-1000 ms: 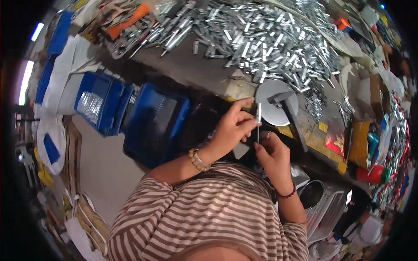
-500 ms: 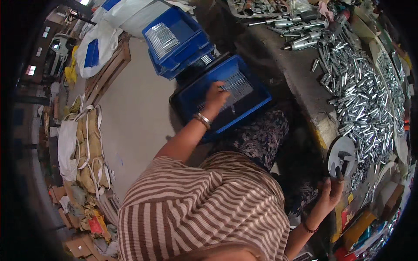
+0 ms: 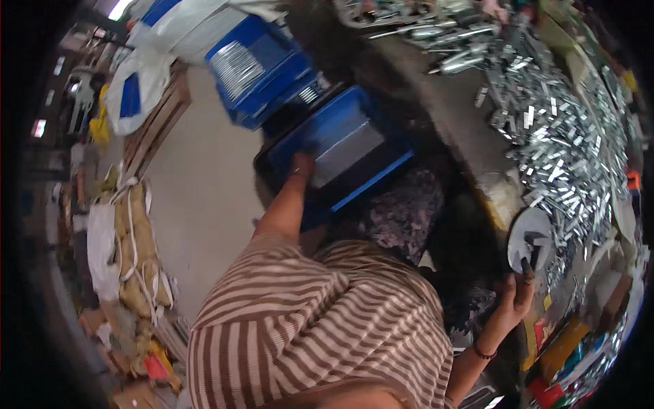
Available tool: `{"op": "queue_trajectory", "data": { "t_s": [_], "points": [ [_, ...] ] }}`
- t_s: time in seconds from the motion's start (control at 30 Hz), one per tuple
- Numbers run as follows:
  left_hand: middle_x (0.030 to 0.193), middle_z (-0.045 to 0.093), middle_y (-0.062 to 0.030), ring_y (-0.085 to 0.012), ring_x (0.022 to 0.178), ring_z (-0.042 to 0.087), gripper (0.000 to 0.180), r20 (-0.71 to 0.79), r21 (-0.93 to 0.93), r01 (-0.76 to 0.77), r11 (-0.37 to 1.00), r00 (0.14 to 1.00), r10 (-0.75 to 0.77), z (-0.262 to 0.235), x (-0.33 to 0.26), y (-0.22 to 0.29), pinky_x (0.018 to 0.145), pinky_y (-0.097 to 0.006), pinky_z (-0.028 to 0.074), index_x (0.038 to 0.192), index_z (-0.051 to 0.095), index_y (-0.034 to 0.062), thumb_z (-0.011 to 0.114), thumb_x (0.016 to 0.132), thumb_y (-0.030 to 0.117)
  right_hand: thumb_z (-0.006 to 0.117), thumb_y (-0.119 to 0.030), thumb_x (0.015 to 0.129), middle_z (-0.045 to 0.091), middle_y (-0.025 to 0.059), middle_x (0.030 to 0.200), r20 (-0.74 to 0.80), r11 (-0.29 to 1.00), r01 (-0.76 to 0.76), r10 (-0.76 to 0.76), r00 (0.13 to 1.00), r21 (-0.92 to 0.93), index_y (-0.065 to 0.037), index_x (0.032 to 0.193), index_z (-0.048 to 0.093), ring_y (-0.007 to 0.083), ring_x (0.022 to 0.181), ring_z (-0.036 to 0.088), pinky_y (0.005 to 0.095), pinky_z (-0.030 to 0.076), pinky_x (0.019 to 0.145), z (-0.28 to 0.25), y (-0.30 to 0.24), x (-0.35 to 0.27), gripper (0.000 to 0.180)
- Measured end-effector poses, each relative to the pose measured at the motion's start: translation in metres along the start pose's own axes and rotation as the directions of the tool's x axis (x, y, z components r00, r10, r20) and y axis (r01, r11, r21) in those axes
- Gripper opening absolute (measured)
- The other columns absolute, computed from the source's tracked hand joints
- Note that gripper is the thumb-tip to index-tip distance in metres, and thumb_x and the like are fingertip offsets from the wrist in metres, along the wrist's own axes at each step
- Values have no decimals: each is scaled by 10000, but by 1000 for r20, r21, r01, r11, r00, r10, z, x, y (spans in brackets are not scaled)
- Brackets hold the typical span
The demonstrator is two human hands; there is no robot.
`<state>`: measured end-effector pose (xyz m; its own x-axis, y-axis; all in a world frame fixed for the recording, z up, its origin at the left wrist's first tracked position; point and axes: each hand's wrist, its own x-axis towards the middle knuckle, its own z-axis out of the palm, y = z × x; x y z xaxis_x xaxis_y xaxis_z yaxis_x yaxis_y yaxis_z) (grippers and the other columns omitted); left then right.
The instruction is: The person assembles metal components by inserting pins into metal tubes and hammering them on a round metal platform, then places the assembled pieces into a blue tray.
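My left hand (image 3: 303,163) reaches into the left part of a blue bin (image 3: 375,176) in front of me; motion smears its fingers. Beside it in the bin lies a neat block of slim silver metal pieces (image 3: 351,150), too blurred to count or name. My right hand (image 3: 516,300) is raised at the right, beside a round grey disc (image 3: 521,238). Its fingers are bent close together around a small dark thing (image 3: 527,264) at their tips, whose kind I cannot make out. A dark, angular object (image 3: 538,240) shows against the disc.
Stacked blue bins (image 3: 262,75) with more silver pieces stand beyond, to the left. A large heap of short metal tubes (image 3: 552,150) covers the right side, with longer metal rods (image 3: 463,51) behind. A wooden pallet (image 3: 160,116) and tan sacks (image 3: 136,238) lie left.
My left hand has moved left within the bin, away from the row of pieces. My right hand stays by the disc. The whole view has shifted slightly and blurred.
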<state>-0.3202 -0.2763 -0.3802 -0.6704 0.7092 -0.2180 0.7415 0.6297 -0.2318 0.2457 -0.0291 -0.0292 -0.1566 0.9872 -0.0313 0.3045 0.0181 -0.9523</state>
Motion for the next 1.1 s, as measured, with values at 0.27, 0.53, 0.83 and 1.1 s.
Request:
{"op": "queue_trajectory", "data": {
  "t_s": [0.27,0.53,0.83,1.1],
  "points": [
    [1084,726,-252,-407,997,712,351,-51,-697,233,678,927,-371,-63,-15,17,845,-510,545,1134,702,22,625,1006,340,658,-45,1001,681,47,1040,78,988,-36,24,997,153,43,1341,589,79,854,628,239,542,738,9,-11,1,359],
    [968,728,-61,-129,853,686,167,-579,-815,-539,212,768,-273,-381,-9,160,737,-298,542,1127,702,48,725,973,108,644,-28,999,630,-1,964,94,977,-84,67,993,196,33,1307,628,65,860,610,230,542,745,14,-25,4,315],
    [826,668,-137,-378,800,688,490,-531,-553,-539,636,816,229,-463,51,242,700,-504,527,1316,550,118,714,865,216,674,-54,988,665,24,878,143,998,-16,6,990,69,22,1143,656,76,777,606,266,529,694,-12,-38,-15,173],
    [834,636,-18,-91,766,594,377,-505,-775,-588,234,798,329,-465,27,248,685,-257,487,1219,645,43,722,851,10,765,-110,858,644,140,853,-280,725,128,-414,866,-677,-36,910,653,344,772,670,429,528,668,-112,-13,29,144]
  ]
}}
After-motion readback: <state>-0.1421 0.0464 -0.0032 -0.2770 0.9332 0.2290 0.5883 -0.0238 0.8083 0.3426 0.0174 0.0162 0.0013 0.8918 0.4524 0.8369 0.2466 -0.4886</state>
